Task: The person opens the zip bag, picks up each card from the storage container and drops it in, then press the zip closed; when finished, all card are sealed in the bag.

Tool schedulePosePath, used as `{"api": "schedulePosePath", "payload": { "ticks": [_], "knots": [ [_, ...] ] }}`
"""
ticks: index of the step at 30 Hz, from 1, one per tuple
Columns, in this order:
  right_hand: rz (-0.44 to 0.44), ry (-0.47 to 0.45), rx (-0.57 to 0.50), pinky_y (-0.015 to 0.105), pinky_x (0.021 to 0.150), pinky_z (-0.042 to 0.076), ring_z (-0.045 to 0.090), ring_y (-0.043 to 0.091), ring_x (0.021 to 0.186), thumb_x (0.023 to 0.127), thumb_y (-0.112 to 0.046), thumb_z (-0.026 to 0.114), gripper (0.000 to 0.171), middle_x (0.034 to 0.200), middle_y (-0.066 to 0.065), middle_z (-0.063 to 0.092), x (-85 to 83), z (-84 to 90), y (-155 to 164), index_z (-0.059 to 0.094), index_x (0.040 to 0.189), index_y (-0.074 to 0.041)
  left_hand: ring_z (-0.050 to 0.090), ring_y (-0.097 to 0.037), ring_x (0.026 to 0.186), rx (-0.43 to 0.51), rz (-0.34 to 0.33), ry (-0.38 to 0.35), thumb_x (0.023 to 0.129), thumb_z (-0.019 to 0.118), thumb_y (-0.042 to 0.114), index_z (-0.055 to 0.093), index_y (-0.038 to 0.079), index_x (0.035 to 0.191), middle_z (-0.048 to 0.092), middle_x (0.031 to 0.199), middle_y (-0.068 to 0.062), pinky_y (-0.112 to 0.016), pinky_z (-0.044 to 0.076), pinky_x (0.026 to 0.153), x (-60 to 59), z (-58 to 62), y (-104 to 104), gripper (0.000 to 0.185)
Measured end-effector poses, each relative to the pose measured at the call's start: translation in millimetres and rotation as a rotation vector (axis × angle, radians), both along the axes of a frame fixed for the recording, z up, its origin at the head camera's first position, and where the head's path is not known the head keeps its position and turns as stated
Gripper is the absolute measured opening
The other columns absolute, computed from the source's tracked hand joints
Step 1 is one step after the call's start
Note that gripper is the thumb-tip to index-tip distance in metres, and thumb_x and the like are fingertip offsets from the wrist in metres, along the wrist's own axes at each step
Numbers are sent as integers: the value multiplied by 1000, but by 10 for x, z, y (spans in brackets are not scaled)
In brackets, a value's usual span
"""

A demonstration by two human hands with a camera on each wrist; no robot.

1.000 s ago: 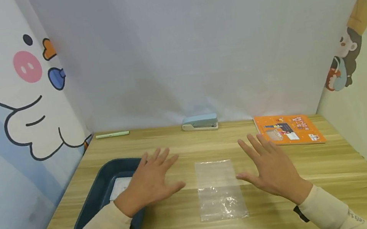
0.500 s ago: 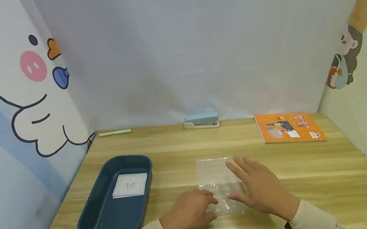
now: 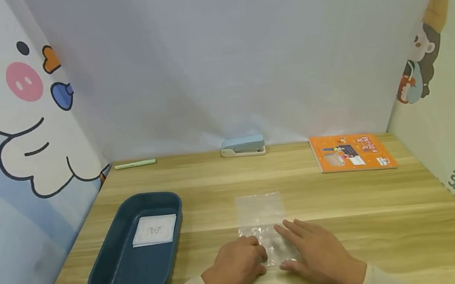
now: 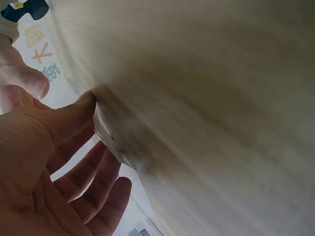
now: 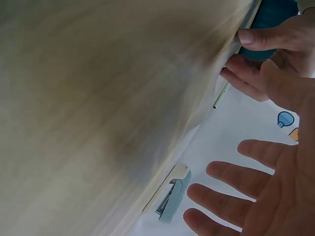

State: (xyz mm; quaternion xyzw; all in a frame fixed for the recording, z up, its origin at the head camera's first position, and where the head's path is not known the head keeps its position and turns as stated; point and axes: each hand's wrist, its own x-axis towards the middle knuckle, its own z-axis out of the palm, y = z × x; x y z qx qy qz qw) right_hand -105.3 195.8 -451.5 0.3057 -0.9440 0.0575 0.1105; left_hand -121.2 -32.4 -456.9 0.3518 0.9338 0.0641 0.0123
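A clear plastic bag [image 3: 261,212] lies flat on the wooden table, its near half wrinkled and shiny. My left hand [image 3: 239,263] is at its near left corner, fingers bent and thumb apart from the index finger. In the left wrist view, a see-through flap of the bag [image 4: 110,140] rises slightly by the fingertips of that left hand [image 4: 59,162]. My right hand [image 3: 317,255] lies over the bag's near right side with fingers extended and spread. Seen from the right wrist, the right hand's fingers [image 5: 231,179] are apart with nothing between them.
A dark blue tray [image 3: 127,280] with white tissue packs [image 3: 154,230] stands to the left. Along the back are a pale green pen [image 3: 135,163], a light blue stapler [image 3: 243,146] and an orange booklet [image 3: 351,152]. Fabric walls [image 3: 217,66] close the back and sides.
Both hands have come down and inward from spread positions over the table to the bag's near end. The left hand has left the tray's side, and its fingers have bent.
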Motion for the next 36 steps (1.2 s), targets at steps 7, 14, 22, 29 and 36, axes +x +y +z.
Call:
{"api": "schedulePosePath", "payload": {
  "ticks": [7,14,22,29,36],
  "knots": [
    [5,1,-47,45,91,52,63,31,114,86,-50,74,69,128,12,65,3,11,4,59,138,-7,56,-5,66,-16,-26,156,87,75,32,70,25,78,57,76,12,-24,45,50,4,-9,-16,12],
    [-95,-47,-154,40,79,55,67,24,102,86,-37,78,44,111,6,71,17,71,-35,68,119,-10,56,-8,59,-7,-17,261,89,72,18,66,16,76,57,72,6,-25,44,45,2,9,-39,15],
    [-157,-192,-240,29,61,49,61,7,74,93,-42,71,21,83,-11,66,-56,48,-144,69,91,-21,50,-10,53,160,175,-21,89,66,16,64,17,72,53,63,8,-33,43,46,-46,111,-41,17],
    [-129,-424,-438,26,56,41,48,-1,60,98,-48,62,30,69,-19,57,-173,61,-289,71,81,-24,47,-2,55,283,174,-150,91,71,25,72,18,75,55,62,15,-24,43,52,-49,174,-53,18],
    [-145,-627,-623,25,52,42,55,8,57,101,-32,63,28,70,-8,64,-219,84,-371,71,80,-16,48,-1,56,390,129,-252,99,66,33,73,17,83,55,62,13,-22,42,54,-58,190,-56,23]
  ]
}}
